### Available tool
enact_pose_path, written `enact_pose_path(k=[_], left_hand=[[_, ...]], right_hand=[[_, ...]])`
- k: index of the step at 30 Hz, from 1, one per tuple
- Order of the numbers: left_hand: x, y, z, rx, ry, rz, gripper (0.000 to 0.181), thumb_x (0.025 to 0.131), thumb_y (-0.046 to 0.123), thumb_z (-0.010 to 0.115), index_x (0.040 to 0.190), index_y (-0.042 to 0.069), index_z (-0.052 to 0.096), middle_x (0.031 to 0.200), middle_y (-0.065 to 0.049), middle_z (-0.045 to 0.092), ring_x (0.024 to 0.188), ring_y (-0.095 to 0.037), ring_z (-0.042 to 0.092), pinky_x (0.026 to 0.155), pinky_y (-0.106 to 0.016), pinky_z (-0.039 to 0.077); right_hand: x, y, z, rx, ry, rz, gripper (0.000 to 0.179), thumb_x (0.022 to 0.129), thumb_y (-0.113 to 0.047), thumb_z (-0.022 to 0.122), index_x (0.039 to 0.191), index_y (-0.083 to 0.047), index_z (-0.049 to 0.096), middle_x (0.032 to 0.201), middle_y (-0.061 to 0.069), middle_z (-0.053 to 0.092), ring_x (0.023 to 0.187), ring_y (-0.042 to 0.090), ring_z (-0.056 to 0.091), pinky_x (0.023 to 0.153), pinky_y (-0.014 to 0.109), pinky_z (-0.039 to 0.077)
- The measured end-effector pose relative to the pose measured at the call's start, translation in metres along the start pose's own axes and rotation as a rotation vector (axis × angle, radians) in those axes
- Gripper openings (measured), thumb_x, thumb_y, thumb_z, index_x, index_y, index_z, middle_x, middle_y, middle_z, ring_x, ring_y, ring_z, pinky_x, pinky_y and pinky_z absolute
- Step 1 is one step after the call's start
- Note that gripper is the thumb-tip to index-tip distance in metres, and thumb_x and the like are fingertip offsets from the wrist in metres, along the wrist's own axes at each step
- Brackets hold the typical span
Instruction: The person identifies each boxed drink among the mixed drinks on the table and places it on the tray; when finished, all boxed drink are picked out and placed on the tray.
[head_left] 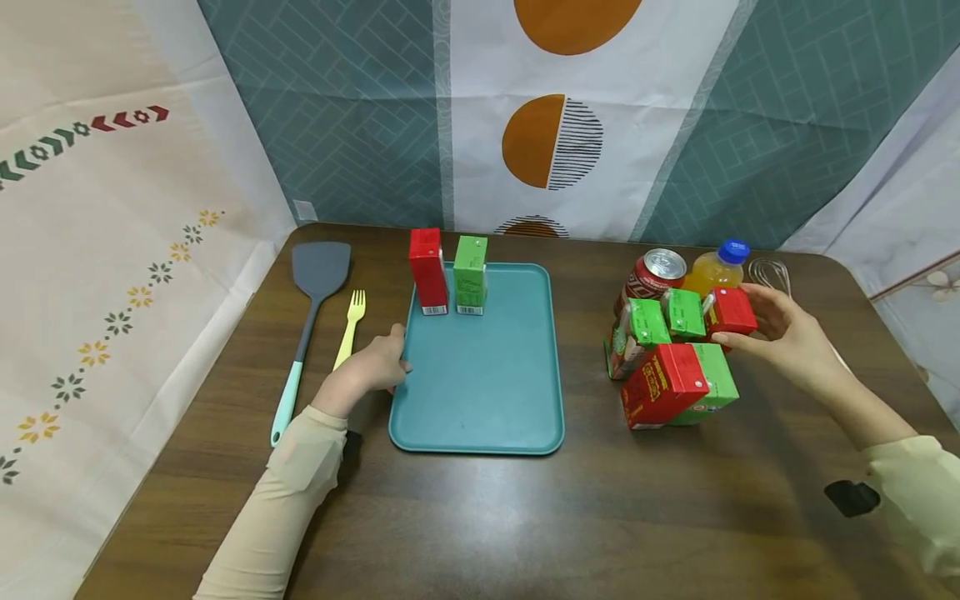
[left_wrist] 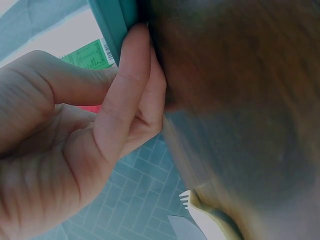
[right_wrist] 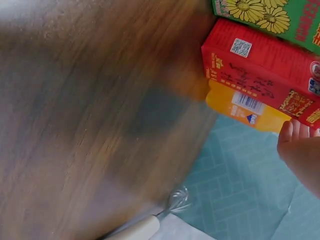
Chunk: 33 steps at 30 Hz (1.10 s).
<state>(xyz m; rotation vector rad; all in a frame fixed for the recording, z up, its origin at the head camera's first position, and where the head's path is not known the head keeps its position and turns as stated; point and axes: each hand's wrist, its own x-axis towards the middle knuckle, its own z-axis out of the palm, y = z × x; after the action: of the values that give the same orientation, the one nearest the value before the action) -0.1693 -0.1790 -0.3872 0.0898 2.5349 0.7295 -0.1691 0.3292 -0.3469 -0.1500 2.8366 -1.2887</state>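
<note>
My left hand [head_left: 372, 361] is at the left edge of a teal tray [head_left: 480, 383]; the left wrist view has its thumb and fingers [left_wrist: 122, 95] pinching the rim. A red drink carton [head_left: 425, 275] and a green drink carton [head_left: 471, 275] stand upright at the tray's far left. Over on the right, my right hand [head_left: 795, 337] holds another red drink carton [head_left: 733, 311] near its top, thumb on the near side, fingers behind. That carton stands among several others, including a larger-looking red carton [head_left: 664, 385] and a green carton [head_left: 716, 382] in front.
Behind the right-hand cartons are a red soda can [head_left: 652, 275] and an orange drink bottle [head_left: 717, 268] with a blue cap. A whisk [head_left: 770, 273] lies beyond my right hand. Left of the tray lie a spatula [head_left: 321, 267] and a yellow fork [head_left: 351, 325].
</note>
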Motion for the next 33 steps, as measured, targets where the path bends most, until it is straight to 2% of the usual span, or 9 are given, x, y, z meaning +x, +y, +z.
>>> enact_pose_path(k=[3,6,10,14,18,24,33], left_hand=[[0.0,0.0,0.0,0.0,0.001,-0.003,0.06,0.092,0.002,0.05,0.138,-0.012,0.014,0.098,-0.03,0.058,0.052,-0.02,0.06,0.05,-0.026,0.045],[0.0,0.001,0.001,-0.004,0.0,-0.009,0.06,0.092,0.002,0.05,0.138,-0.011,0.014,0.099,-0.03,0.058,0.053,-0.02,0.06,0.051,-0.027,0.046],[0.001,0.002,0.001,-0.01,-0.008,-0.016,0.06,0.092,0.002,0.05,0.138,-0.01,0.014,0.1,-0.03,0.058,0.054,-0.02,0.061,0.051,-0.027,0.046],[0.001,0.004,0.002,-0.012,-0.017,-0.019,0.06,0.092,0.002,0.049,0.139,-0.01,0.013,0.099,-0.029,0.059,0.055,-0.02,0.062,0.053,-0.027,0.047],[0.0,0.005,0.001,-0.002,-0.021,-0.011,0.06,0.093,0.002,0.049,0.138,-0.011,0.013,0.092,-0.026,0.06,0.054,-0.02,0.061,0.051,-0.026,0.045],[0.0,0.004,0.0,0.006,-0.02,-0.009,0.061,0.093,0.003,0.049,0.139,-0.011,0.012,0.087,-0.024,0.06,0.053,-0.02,0.061,0.05,-0.026,0.044],[-0.002,0.003,0.0,-0.009,-0.012,-0.011,0.06,0.093,0.002,0.048,0.139,-0.011,0.011,0.096,-0.03,0.06,0.054,-0.022,0.062,0.052,-0.027,0.046]], right_hand=[[0.001,0.005,0.001,0.009,0.019,-0.027,0.074,0.081,-0.019,0.073,0.143,-0.011,0.033,0.12,-0.013,0.049,0.095,-0.015,0.047,0.071,0.005,0.042],[0.002,0.009,0.004,0.027,0.047,-0.089,0.067,0.079,-0.009,0.074,0.137,-0.01,0.04,0.112,-0.022,0.05,0.094,-0.015,0.05,0.073,0.004,0.042],[0.0,0.012,0.005,0.041,0.067,-0.14,0.061,0.076,-0.002,0.075,0.13,-0.01,0.047,0.109,-0.02,0.052,0.094,-0.014,0.052,0.074,0.004,0.042],[-0.004,0.01,0.002,0.031,0.095,-0.144,0.058,0.074,-0.003,0.077,0.125,-0.012,0.05,0.106,-0.018,0.054,0.091,-0.015,0.054,0.07,0.005,0.043],[-0.01,0.009,-0.003,0.028,0.147,-0.152,0.061,0.072,0.002,0.077,0.125,-0.011,0.051,0.104,-0.022,0.054,0.088,-0.017,0.054,0.069,0.004,0.043],[-0.023,0.001,-0.016,0.022,0.291,-0.109,0.067,0.071,0.0,0.078,0.13,-0.016,0.051,0.107,-0.022,0.052,0.088,-0.016,0.053,0.072,0.001,0.04],[-0.042,-0.034,-0.037,0.093,0.452,-0.136,0.066,0.076,0.01,0.069,0.134,-0.014,0.049,0.118,-0.011,0.053,0.101,-0.002,0.052,0.078,0.003,0.04]])
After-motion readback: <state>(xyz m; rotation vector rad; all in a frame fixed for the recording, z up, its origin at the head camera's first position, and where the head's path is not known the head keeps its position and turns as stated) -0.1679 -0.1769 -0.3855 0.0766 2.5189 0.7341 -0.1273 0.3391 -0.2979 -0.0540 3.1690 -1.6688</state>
